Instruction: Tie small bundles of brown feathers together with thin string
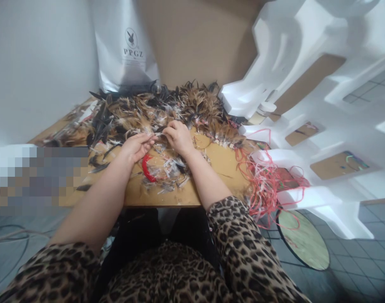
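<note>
Over the middle of the wooden table [222, 164], my left hand [137, 146] and my right hand [179, 136] meet with fingertips pinched close together. Between them is a thin feather [159, 134] with a pale quill; its ends are partly hidden by the fingers. A large heap of brown and black feathers [199, 101] spreads just behind both hands. Below the left fingers lies a curved red piece [147, 168] of unclear kind. Loose white quill scraps [170, 168] are scattered beside it.
A tangle of red and pink string [262, 185] hangs over the table's right side. White moulded foam [274, 54] stands along the right. A silvery bag [126, 46] leans at the back. A round-topped stool [303, 240] is on the floor at right.
</note>
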The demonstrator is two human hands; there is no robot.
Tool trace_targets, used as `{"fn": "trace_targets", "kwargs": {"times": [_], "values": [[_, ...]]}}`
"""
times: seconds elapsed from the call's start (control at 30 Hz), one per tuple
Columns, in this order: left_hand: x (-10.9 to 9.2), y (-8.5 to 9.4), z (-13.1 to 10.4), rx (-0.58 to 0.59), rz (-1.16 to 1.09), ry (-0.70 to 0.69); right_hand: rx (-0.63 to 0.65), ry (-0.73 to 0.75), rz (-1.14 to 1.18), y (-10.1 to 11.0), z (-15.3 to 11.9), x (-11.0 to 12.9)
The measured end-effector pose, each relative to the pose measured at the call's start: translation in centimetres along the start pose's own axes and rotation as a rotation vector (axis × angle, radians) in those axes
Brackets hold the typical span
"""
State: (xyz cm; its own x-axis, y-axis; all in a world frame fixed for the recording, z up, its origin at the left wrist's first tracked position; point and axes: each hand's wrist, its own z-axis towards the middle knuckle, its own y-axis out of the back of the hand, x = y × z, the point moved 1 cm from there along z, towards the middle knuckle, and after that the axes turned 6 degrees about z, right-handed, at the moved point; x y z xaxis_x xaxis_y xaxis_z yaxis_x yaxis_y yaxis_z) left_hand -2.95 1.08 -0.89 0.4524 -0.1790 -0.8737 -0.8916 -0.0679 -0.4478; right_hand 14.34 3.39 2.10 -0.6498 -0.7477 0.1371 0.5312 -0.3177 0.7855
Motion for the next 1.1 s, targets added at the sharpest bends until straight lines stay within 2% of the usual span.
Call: {"fn": "trace_targets", "kwargs": {"times": [0.2,0.33,0.43,0.53,0.67,0.73,0.8,0.9,1.0,1.1], "values": [[-0.2,-0.1,-0.7,0.157,-0.059,0.077,-0.041,0.05,-0.013,-0.4,-0.1,0.3],[-0.1,-0.3,-1.0,0.188,-0.046,0.066,-0.043,0.019,0.047,-0.4,-0.1,0.7],[-0.3,-0.6,-0.9,0.126,-0.007,-0.009,-0.136,-0.118,0.181,-0.2,-0.1,0.9],[-0.4,-0.8,-0.9,0.034,0.07,-0.134,-0.225,-0.341,0.421,-0.4,0.1,0.6],[-0.3,-1.1,-1.1,-0.029,0.199,-0.256,-0.121,-0.644,0.884,-1.6,0.3,0.4],[-0.2,-1.3,-1.2,-0.032,0.244,-0.282,-0.064,-0.746,1.112,-2.4,0.3,0.6],[0.0,-1.4,-1.3,-0.01,0.275,-0.288,-0.04,-0.793,1.288,-3.0,0.3,0.8],[0.1,-1.5,-1.4,0.038,0.271,-0.261,-0.03,-0.821,1.434,-3.5,0.2,1.1],[0.1,-1.4,-1.3,0.067,0.193,-0.184,-0.06,-0.824,1.45,-3.2,0.3,1.1],[0.1,-1.2,-1.2,0.054,0.123,-0.109,-0.104,-0.784,1.367,-2.4,0.4,1.2]]}}
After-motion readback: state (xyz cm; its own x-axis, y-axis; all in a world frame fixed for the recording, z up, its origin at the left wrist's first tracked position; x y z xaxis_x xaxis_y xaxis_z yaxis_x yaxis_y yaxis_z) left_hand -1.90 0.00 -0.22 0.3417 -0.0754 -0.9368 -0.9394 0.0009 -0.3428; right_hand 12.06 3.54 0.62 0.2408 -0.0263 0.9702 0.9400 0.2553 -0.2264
